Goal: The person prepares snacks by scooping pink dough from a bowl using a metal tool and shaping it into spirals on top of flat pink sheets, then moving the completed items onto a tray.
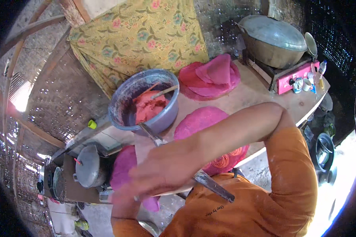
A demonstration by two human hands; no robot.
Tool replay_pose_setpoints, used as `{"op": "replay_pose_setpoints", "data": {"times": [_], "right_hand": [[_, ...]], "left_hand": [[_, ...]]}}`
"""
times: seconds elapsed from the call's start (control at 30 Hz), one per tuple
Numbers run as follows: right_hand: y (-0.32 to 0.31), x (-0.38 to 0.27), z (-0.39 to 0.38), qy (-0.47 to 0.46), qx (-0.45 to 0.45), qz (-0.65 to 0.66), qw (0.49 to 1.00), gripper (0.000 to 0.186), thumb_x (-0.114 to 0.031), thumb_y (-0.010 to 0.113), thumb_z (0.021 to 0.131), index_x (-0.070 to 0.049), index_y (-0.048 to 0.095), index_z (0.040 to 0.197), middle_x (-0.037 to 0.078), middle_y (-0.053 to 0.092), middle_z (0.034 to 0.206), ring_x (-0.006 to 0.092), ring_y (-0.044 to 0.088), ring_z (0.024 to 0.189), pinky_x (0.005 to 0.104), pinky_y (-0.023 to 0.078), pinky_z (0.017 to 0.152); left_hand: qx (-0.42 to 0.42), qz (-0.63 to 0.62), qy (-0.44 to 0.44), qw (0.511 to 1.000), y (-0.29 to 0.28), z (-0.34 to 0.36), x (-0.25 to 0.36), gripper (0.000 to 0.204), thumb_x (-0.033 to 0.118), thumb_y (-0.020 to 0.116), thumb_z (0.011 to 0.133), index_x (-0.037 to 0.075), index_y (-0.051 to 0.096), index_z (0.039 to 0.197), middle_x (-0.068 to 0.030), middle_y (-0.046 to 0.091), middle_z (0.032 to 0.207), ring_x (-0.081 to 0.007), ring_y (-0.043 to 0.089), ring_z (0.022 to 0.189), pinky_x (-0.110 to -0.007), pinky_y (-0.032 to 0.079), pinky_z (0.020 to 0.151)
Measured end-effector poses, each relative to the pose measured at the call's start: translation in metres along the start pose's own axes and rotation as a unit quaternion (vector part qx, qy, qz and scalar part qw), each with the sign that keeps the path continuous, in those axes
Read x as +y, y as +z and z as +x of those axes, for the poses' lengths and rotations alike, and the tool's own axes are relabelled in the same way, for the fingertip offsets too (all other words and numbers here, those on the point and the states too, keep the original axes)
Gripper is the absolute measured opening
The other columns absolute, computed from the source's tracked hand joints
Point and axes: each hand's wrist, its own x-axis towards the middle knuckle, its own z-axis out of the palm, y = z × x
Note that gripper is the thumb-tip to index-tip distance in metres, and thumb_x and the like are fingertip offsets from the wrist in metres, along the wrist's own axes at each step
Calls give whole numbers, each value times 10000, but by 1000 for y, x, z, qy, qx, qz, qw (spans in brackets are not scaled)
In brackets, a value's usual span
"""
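Observation:
My right hand crosses over to the left, its fingers blurred by motion. Under it runs a long metal bar-like tool, one end by the basin and the other against my orange shirt; the hand hides its middle. My left hand is low on the left, blurred and mostly covered by the right. What either hand holds is not plain. Coils of reddish-orange dough strands lie on a pink round mat, partly behind my right forearm. A blue-grey basin holds a lump of pinkish-red dough and a wooden stick.
Beyond the basin lie stacked pink cloth-like rounds; another pink round is nearer. A large lidded pot stands at the back right beside small items. Another lidded pot is at left. A floral cloth hangs behind.

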Motion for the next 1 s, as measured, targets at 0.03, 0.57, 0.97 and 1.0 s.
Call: {"op": "replay_pose_setpoints", "data": {"times": [0.03,0.57,0.97,1.0], "right_hand": [[-4,7,3,-8,-1,-6,1000,493,-197,558,854,-99,351,1290,179,575,914,356,592,833,454,460,698],[-58,146,-4,115,785,186,580,251,-303,419,964,-122,363,1128,70,505,762,160,518,567,332,501,571],[-4,319,-73,515,-106,-452,720,344,-211,551,817,-70,577,1130,165,609,999,314,625,883,412,505,713],[-9,317,-60,483,-158,-481,714,307,-199,546,815,-73,599,1090,149,629,953,293,641,839,393,516,670]], "left_hand": [[2,46,25,999,-13,1,1,374,345,614,833,55,577,1065,-101,607,928,-237,571,896,-395,460,775],[649,-314,18,692,-78,-38,-47,362,172,565,845,51,434,1160,-133,518,1102,-274,543,991,-430,454,871],[799,83,-155,576,-107,-142,-51,290,193,613,782,-16,548,972,-118,556,923,-251,548,859,-392,461,793],[764,136,-209,595,-98,-150,-61,306,208,622,777,-13,550,977,-120,557,934,-258,549,865,-396,459,794]]}}
